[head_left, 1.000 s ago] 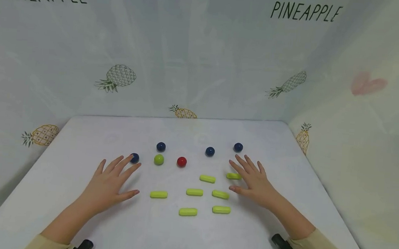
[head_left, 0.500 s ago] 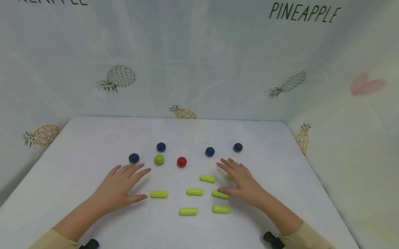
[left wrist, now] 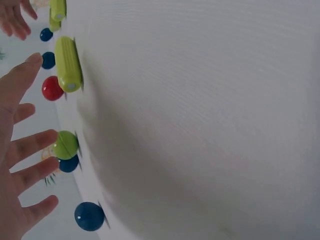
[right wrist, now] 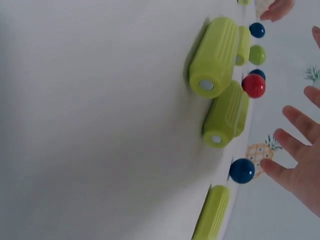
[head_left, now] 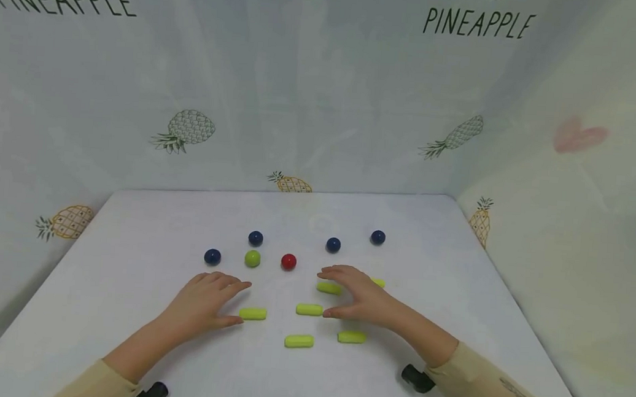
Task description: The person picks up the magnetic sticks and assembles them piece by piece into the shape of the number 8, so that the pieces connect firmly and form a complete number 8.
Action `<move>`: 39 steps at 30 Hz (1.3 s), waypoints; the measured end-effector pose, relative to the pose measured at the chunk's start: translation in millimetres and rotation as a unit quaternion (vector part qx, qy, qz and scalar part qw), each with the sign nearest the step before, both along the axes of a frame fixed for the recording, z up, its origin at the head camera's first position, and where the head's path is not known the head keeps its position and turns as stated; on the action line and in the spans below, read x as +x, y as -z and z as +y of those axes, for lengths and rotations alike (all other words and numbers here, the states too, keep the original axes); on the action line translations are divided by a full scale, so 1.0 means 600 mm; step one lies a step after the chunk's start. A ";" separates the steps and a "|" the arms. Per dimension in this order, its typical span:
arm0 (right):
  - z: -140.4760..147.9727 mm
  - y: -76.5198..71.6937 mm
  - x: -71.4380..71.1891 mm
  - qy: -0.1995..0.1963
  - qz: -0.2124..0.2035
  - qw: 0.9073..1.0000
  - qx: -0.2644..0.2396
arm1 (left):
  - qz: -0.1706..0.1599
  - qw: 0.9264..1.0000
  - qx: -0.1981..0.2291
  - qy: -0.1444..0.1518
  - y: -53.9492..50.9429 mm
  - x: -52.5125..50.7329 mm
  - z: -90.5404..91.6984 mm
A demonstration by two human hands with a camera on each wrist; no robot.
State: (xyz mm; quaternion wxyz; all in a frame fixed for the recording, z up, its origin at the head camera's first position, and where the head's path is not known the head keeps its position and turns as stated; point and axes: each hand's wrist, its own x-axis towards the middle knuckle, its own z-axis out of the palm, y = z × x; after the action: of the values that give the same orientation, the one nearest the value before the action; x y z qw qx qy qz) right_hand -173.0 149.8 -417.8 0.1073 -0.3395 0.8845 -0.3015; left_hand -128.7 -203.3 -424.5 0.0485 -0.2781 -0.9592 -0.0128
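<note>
My left hand (head_left: 203, 304) hovers over the table with fingers spread, holding nothing. Its thumb is close to the left end of a yellow-green ribbed rod (head_left: 253, 313); contact cannot be told. My right hand (head_left: 363, 297) is above the other rods, fingers gently bent and nothing in its grasp. Between its thumb and fingers, in the head view, lies part of a rod (head_left: 329, 288). It partly covers a farther rod (head_left: 378, 283). Silver dots mark the ends of the rods, as on the near rod (right wrist: 215, 57) in the right wrist view.
Behind the hands sit a red ball (head_left: 288, 261), a green ball (head_left: 252, 258) and several dark blue balls, one (head_left: 212, 257) at far left. Two rods lie nearer, one (head_left: 299, 341) left of the other (head_left: 351, 337). A pineapple-print curtain (head_left: 303, 99) encloses the white table (head_left: 184, 211).
My left hand has moved right and nearer, away from the left blue ball. The right hand has come left over the rods, its fingers bending more. Balls and rods stay put.
</note>
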 end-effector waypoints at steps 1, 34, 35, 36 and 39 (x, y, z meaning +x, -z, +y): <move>-0.004 0.000 -0.002 -0.003 -0.010 1.000 -0.002 | -0.007 1.000 -0.001 -0.002 0.001 -0.002 0.003; -0.096 0.000 -0.034 -0.059 -0.135 0.989 0.023 | -0.104 0.994 0.013 0.025 0.021 -0.038 0.036; -0.098 0.000 -0.034 -0.059 -0.137 0.989 0.021 | -0.106 0.994 0.013 0.025 0.021 -0.038 0.037; -0.099 0.000 -0.034 -0.058 -0.139 0.988 0.020 | -0.108 0.994 0.013 0.023 0.021 -0.039 0.037; -0.103 -0.003 -0.035 -0.053 -0.144 0.988 0.017 | -0.109 0.994 0.011 0.022 0.022 -0.041 0.037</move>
State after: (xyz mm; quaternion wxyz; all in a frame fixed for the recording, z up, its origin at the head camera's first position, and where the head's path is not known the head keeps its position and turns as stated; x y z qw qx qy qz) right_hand -193.9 88.0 -415.8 0.2551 -0.3375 0.8453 -0.3264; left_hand -153.5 -180.9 -437.5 -0.0536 -0.2951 -0.9524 -0.0549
